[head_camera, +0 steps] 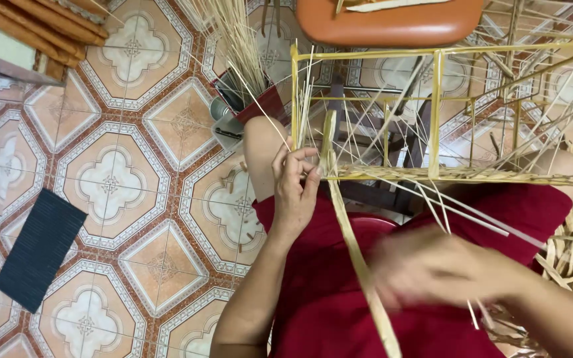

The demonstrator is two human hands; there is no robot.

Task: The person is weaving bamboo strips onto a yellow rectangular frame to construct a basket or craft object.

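R hand [432,268] motion-blurred, grip on strips [359,262] unclear.

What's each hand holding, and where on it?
Left hand pinches thin bamboo slivers at the lower rail of the bamboo frame, beside the flat strip. Right hand is motion-blurred; its hold cannot be told.

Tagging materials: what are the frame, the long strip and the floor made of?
Frame: likely bamboo, pale yellow matte slats, jointed.
Strip: flat split bamboo or cane, straw-coloured, pinched by the left hand.
Floor: glazed ceramic tile, by its patterned sheen.
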